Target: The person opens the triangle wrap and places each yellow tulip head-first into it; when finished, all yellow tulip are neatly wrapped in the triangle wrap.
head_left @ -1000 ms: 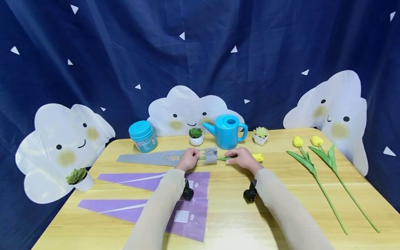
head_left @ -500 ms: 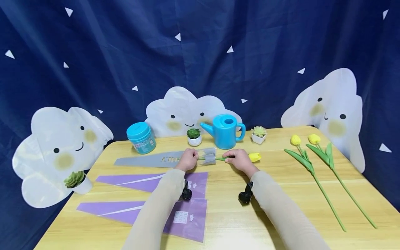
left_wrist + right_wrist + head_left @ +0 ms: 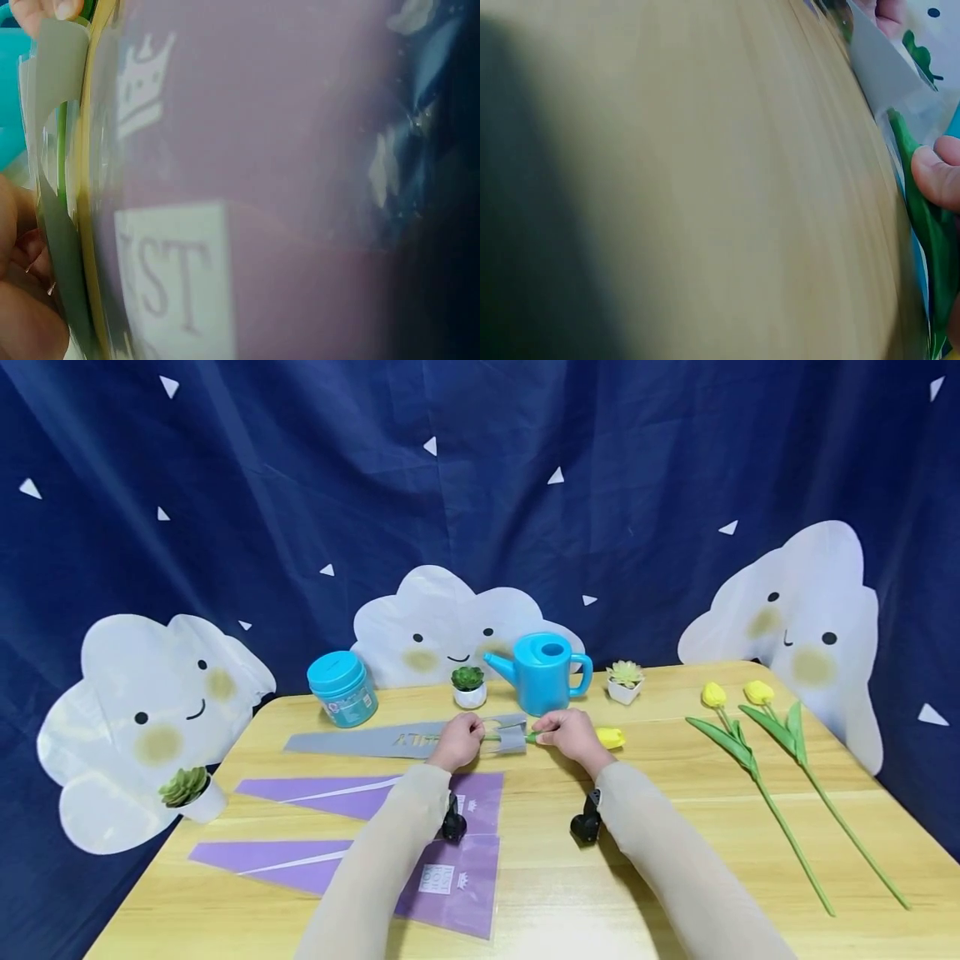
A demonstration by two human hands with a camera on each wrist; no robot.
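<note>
Taking the tabletop as my clock, twelve at its far edge, I have both hands working near twelve on the wooden table (image 3: 547, 893). The left hand (image 3: 459, 742) pinches the grey wrapper (image 3: 348, 742), which lies flat with its narrow end pointing to nine. The right hand (image 3: 572, 735) pinches the green leaf and stem of a yellow tulip (image 3: 611, 738) between thumb and fingers; its bloom points to three, and my left wrist view shows its stem inside the wrapper's mouth. A purple wrapper (image 3: 367, 802) lies at nine, a second purple wrapper (image 3: 444, 906) towards eight. Out at two to three I see one loose tulip (image 3: 735, 752) and another loose tulip (image 3: 798, 742) beside it, blooms away from me. Beyond the hands, a blue watering can (image 3: 543, 681) stands at twelve, a lidded tub (image 3: 347, 702) towards eleven.
</note>
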